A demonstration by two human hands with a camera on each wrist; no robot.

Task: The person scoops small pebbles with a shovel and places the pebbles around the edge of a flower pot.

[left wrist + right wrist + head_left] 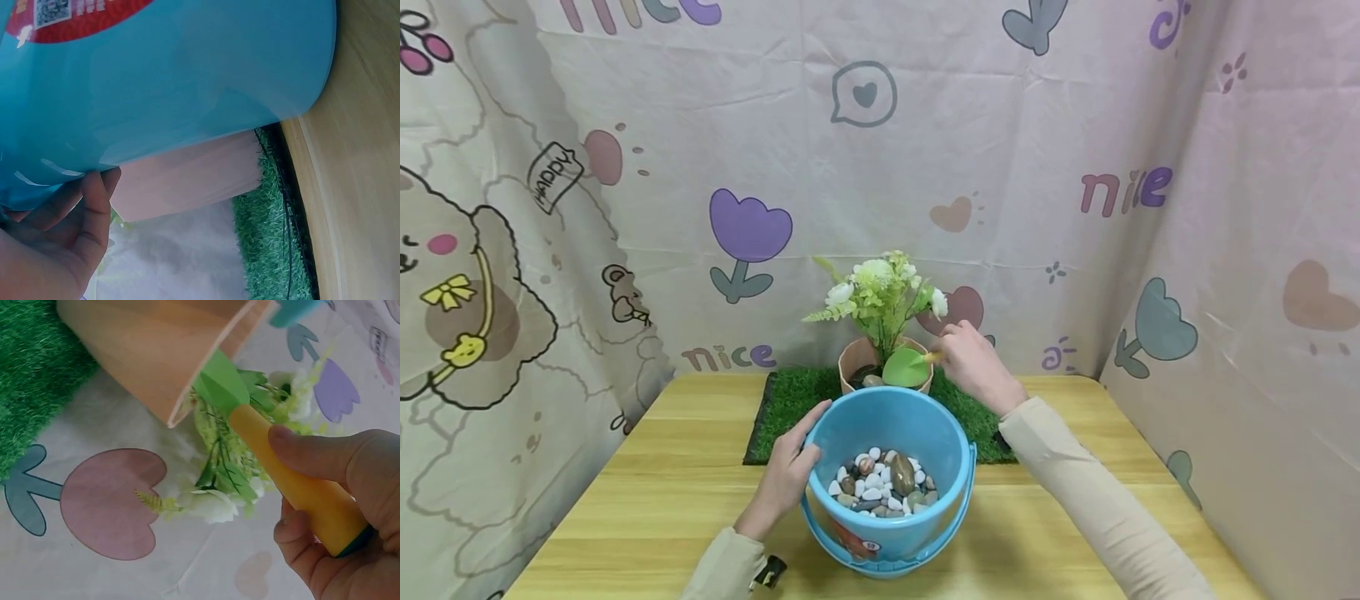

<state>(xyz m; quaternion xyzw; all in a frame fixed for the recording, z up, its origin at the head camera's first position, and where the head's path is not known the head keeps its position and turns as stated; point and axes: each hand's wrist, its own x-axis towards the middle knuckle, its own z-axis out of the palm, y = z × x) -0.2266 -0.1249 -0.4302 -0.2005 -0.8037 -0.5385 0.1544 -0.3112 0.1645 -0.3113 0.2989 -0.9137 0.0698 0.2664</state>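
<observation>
My right hand (973,362) grips the yellow handle (300,481) of a small trowel with a green blade (905,367). The blade reaches over the rim and into a pinkish-tan flowerpot (850,367), where dark and light stones show. White flowers with green leaves (880,292) rise from this pot. Nearer to me stands a blue bucket (891,533), partly filled with white, brown and grey pebbles (880,483). My left hand (790,467) holds the bucket by its left rim, fingers along the outside in the left wrist view.
Pot and bucket stand close together, the pot on a green artificial grass mat (797,408) upon a wooden table (662,483). The bucket's blue carry handle (958,529) hangs down its front. A printed cloth (880,167) encloses the table's back and sides.
</observation>
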